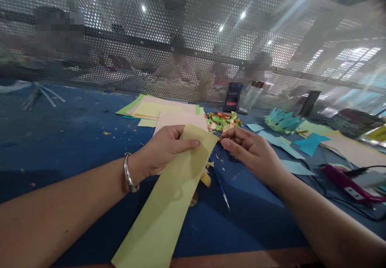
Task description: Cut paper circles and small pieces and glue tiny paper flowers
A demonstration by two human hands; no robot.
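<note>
A long pale yellow paper strip point(169, 195) slants from the table's front edge up to my left hand point(169, 149). That hand is closed on the strip's upper end, with the thumb on top and the other fingers behind, out of sight. Close to the strip's upper right corner is my right hand point(253, 151), its fingers pinched together. Something small and dark shows at those fingertips, too little of it to name. Under and beside the strip, a thin blue-handled brush point(221, 187) and a small rolled yellow piece point(206, 179) lie on the blue table point(90, 147).
Coloured paper sheets point(177, 117) are stacked behind my hands, beside a heap of paper scraps point(224, 120). A glass jar point(251, 97) stands at the back. To the right are a blue-green paper crown shape point(283, 120), blue paper pieces point(312, 142) and a purple power strip point(351, 185) with cables.
</note>
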